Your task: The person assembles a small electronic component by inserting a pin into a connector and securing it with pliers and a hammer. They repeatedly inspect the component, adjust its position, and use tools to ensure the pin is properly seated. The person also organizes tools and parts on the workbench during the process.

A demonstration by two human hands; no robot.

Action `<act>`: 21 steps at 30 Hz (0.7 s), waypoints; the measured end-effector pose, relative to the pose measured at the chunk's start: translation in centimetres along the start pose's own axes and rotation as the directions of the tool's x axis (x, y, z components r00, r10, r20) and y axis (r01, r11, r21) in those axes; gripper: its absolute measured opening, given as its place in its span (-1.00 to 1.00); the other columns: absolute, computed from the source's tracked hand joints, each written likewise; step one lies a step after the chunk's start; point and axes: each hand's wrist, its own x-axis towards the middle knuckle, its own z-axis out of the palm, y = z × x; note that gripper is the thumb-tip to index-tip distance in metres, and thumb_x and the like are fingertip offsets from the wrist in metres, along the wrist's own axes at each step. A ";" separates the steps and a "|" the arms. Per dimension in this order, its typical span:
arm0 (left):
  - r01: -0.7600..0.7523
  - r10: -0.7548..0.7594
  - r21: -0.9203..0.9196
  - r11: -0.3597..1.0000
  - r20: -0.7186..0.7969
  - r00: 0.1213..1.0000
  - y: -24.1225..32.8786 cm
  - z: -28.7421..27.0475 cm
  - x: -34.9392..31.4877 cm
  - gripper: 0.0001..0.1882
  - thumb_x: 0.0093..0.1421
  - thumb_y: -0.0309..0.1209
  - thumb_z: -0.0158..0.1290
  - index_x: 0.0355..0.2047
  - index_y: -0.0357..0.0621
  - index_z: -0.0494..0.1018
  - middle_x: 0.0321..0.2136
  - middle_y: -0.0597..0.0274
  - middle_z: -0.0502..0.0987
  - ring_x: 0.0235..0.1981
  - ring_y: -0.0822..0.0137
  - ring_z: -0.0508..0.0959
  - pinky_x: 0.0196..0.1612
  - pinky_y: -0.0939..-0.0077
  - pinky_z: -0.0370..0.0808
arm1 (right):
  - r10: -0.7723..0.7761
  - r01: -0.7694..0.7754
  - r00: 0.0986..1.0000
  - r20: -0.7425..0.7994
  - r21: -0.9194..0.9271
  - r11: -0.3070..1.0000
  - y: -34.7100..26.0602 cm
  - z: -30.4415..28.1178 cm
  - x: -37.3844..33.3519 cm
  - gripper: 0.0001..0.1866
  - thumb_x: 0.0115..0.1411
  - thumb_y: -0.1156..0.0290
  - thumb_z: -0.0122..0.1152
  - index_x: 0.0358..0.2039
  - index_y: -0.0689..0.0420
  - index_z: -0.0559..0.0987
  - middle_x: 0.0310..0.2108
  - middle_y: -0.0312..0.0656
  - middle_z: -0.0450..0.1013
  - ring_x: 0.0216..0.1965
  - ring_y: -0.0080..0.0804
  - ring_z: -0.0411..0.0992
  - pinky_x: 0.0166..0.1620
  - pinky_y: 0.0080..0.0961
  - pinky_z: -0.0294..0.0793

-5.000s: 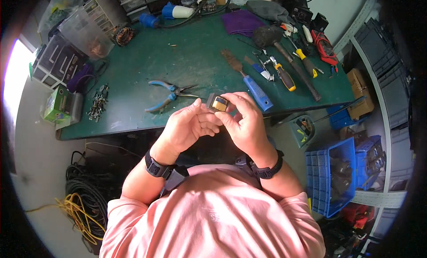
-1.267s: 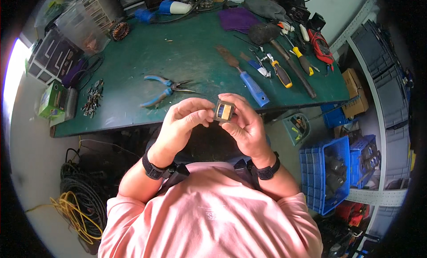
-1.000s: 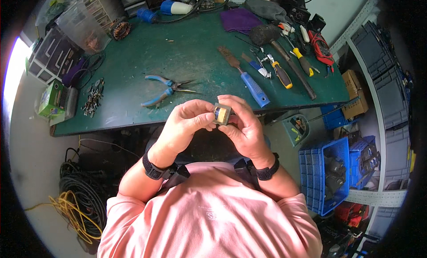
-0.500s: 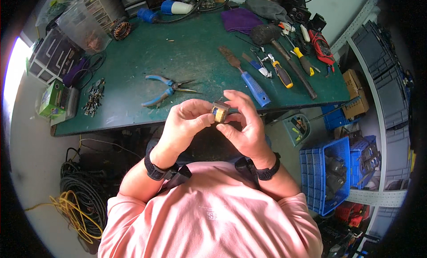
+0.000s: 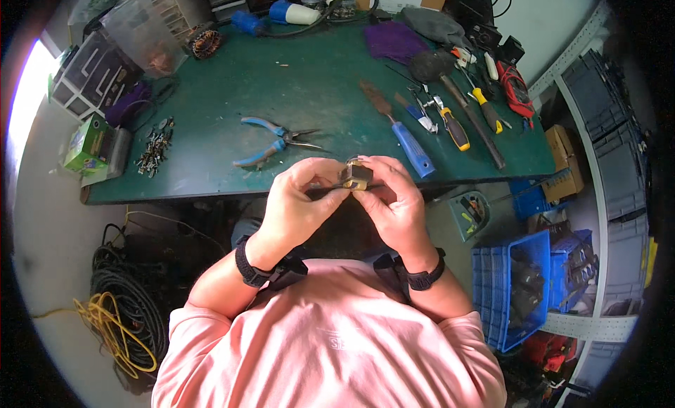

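Over the front edge of the bench, both hands hold a small transformer (image 5: 356, 173), a dark block with yellow showing on its lower side. My left hand (image 5: 299, 200) pinches its left side between thumb and fingers. From the right, my right hand (image 5: 395, 200) has its fingers bent round the opposite side, thumb underneath. The fingers cover part of the block. Just beyond my left hand lie blue-handled needle-nose pliers (image 5: 285, 136) with their jaws apart. A rusty flat-bladed tool with a blue handle (image 5: 413, 150) is on the bench beyond my right hand.
The green bench (image 5: 225, 91) carries a pile of small metal parts (image 5: 155, 149) at left. To the right lie a yellow-black screwdriver (image 5: 455, 129), a mallet (image 5: 431, 67) and a red multimeter (image 5: 515, 90). Blue crates (image 5: 492, 288) stand low right; coiled cables (image 5: 116, 330) lie low left.
The transformer has been turned in my fingers: its dark face now shows more and the yellow less. My right fingers have come down closer round it. The whole view has shifted slightly.
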 end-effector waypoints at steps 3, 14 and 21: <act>-0.056 0.058 0.060 0.997 -0.023 0.998 -0.2 0.0 -0.2 -0.60 0.02 -0.73 0.19 -0.10 -0.32 0.45 -0.19 0.23 0.51 -0.17 0.46 0.51 -0.02 0.55 0.46 | -0.139 0.139 0.990 0.004 -0.122 0.983 -0.5 -0.1 0.1 -0.53 0.07 0.68 0.26 0.04 0.17 0.51 -0.09 -0.12 0.42 -0.19 -0.39 0.47 -0.24 -0.59 0.52; -0.156 0.168 0.148 0.977 -0.071 0.983 0.1 0.3 -0.7 -0.52 -0.02 -0.70 0.23 -0.03 -0.33 0.44 -0.17 0.20 0.52 -0.17 0.45 0.52 -0.04 0.56 0.47 | -0.185 0.181 0.983 -0.020 -0.120 0.976 0.3 0.3 -0.5 -0.46 0.04 0.73 0.26 0.09 0.20 0.45 -0.05 -0.08 0.45 -0.14 -0.33 0.50 -0.24 -0.56 0.55; -0.094 0.106 0.167 0.981 -0.068 0.992 0.1 0.2 -0.4 -0.59 -0.06 -0.67 0.26 -0.14 -0.29 0.50 -0.24 0.22 0.57 -0.21 0.45 0.55 -0.08 0.54 0.50 | -0.046 0.044 0.996 -0.080 -0.031 0.999 0.6 1.0 -0.7 -0.49 0.04 0.70 0.28 0.05 0.24 0.46 -0.14 -0.10 0.45 -0.22 -0.44 0.50 -0.25 -0.60 0.57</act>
